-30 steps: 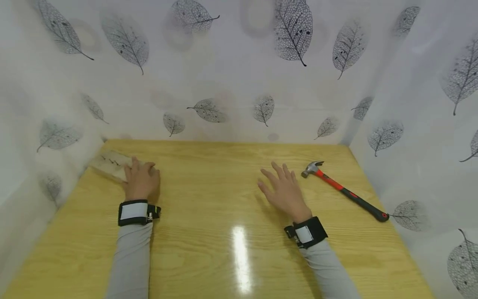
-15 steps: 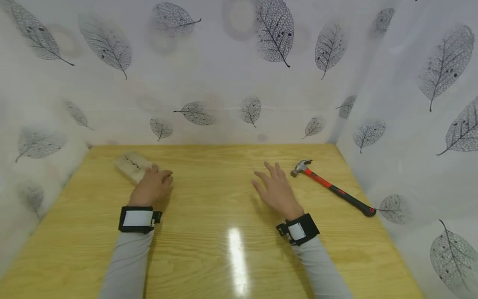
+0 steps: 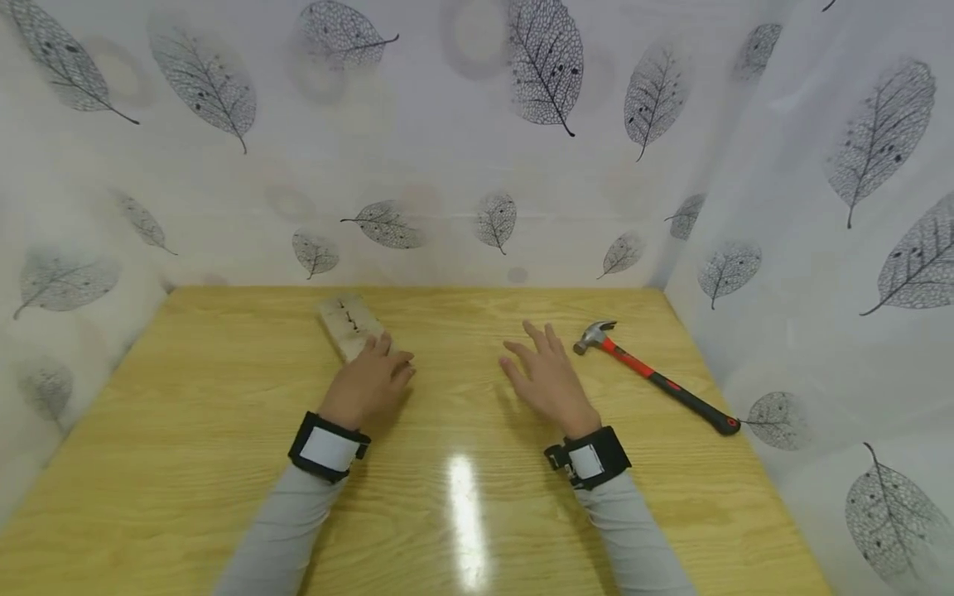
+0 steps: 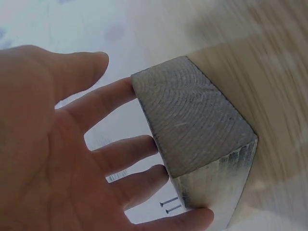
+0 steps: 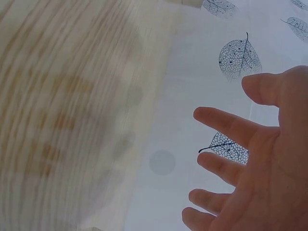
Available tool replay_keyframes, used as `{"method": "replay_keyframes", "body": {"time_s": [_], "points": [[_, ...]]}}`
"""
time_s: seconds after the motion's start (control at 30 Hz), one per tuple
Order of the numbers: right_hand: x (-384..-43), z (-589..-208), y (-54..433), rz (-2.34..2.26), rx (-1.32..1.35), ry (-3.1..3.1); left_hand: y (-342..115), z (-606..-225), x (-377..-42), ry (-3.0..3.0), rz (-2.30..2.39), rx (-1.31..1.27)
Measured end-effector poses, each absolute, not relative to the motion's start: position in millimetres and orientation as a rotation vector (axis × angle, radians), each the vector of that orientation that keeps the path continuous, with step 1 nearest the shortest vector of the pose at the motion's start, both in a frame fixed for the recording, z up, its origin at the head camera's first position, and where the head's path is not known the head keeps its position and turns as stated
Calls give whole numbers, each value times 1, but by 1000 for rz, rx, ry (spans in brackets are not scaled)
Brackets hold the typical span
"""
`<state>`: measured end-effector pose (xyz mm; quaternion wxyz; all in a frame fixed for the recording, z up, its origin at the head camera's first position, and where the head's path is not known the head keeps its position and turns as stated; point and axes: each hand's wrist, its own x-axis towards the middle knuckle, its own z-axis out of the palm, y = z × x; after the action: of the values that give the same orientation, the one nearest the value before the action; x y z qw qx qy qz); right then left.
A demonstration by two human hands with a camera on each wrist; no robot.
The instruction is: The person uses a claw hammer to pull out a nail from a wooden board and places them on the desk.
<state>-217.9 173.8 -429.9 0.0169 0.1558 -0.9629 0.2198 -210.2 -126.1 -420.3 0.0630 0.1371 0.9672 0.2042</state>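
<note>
A pale wooden block point(image 3: 347, 321) lies on the table at centre-left in the head view, with several nails standing up from its top. Over its near end lies my left hand point(image 3: 363, 386). In the left wrist view the fingers stretch across the top edge of the block point(image 4: 192, 115), the little finger lies by its side corner, and the thumb stays off it. Two nails point(image 4: 169, 205) show beyond the fingers. My right hand point(image 3: 550, 381) holds nothing, fingers spread above the table, left of a claw hammer point(image 3: 656, 372) with a red and black handle.
The wood-grain table point(image 3: 447, 414) ends at the back against a white leaf-printed curtain point(image 3: 447, 124), which also runs along both sides. The hammer's handle end points to the table's right edge.
My left hand has moved right from the back left corner, and the block has slid with it, turning more lengthwise. The right hand and the hammer have stayed in place; the head view has shifted slightly.
</note>
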Motion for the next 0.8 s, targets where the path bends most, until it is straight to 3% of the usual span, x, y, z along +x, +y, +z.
{"method": "replay_keyframes", "body": {"time_s": [0.33, 0.8], "points": [[-216, -428, 174, 661, 491, -2988, -82, -423, -197, 2894, 625, 631], [-213, -423, 167, 662, 503, -3018, -55, -424, -181, 2889, 515, 760]]}}
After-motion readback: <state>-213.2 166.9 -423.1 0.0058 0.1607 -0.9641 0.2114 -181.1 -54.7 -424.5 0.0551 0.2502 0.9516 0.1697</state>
